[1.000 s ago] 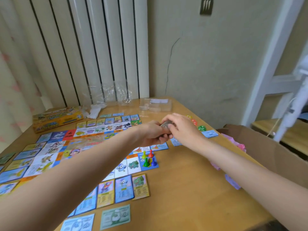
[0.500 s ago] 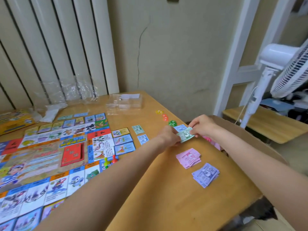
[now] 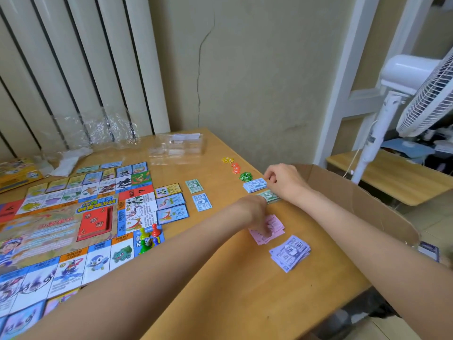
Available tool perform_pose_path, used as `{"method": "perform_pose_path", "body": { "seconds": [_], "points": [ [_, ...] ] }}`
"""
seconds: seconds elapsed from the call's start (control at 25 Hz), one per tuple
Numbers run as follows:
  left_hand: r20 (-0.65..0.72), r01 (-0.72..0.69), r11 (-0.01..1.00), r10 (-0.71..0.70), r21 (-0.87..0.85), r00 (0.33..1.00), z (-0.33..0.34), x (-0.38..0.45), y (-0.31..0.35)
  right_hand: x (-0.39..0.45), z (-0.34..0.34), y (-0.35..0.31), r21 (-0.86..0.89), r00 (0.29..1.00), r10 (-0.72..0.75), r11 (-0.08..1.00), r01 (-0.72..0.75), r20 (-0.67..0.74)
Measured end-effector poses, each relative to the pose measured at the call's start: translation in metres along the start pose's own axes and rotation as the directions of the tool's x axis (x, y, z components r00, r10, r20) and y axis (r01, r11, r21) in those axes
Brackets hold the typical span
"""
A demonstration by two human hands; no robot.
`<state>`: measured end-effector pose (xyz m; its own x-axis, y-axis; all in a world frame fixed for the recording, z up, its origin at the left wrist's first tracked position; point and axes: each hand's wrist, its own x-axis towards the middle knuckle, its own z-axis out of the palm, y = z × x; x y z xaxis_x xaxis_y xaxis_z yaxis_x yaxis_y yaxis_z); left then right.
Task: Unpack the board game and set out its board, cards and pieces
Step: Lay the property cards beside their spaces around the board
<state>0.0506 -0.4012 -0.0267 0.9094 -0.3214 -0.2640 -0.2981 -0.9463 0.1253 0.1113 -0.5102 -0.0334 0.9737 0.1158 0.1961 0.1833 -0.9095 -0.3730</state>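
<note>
The colourful game board (image 3: pixel 56 224) lies flat on the left of the table, with red, yellow, green and blue pawns and a die (image 3: pixel 147 238) on its near corner. Property cards (image 3: pixel 171 201) line the board's right edge. Four stacks of play money lie on the right: blue (image 3: pixel 253 185), green (image 3: pixel 268 196), pink (image 3: pixel 275 225) and purple (image 3: pixel 290 252). My left hand (image 3: pixel 256 215) reaches down and its fingertips touch the pink stack. My right hand (image 3: pixel 284 180) hovers over the green stack, loosely curled fingers at the blue stack's right end.
Yellow, orange and green tokens (image 3: pixel 236 168) sit by the far right edge. A clear plastic tray (image 3: pixel 175 148), crumpled wrap (image 3: pixel 103 128) and the game box (image 3: pixel 14 173) lie at the back. An open cardboard box (image 3: pixel 355 200) and a white fan (image 3: pixel 402 94) stand to the right.
Both hands held the green notes half a second ago; those notes now lie on the table. My left hand dropped to the pink stack and my right hand moved toward the blue stack.
</note>
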Motion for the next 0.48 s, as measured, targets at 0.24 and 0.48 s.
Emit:
{"method": "perform_pose_path", "body": {
  "seconds": [0.24,0.48],
  "points": [
    [0.083,0.038,0.999,-0.037,-0.012,0.996,-0.004,-0.001,0.004,-0.01,-0.003,-0.002,0.053,0.994,-0.018,0.999,0.012,0.11],
    [0.127,0.092,0.992,-0.081,-0.081,0.989,-0.001,-0.001,0.001,-0.016,-0.011,0.0,0.168,0.987,0.143,0.974,-0.154,0.074]
  ]
}}
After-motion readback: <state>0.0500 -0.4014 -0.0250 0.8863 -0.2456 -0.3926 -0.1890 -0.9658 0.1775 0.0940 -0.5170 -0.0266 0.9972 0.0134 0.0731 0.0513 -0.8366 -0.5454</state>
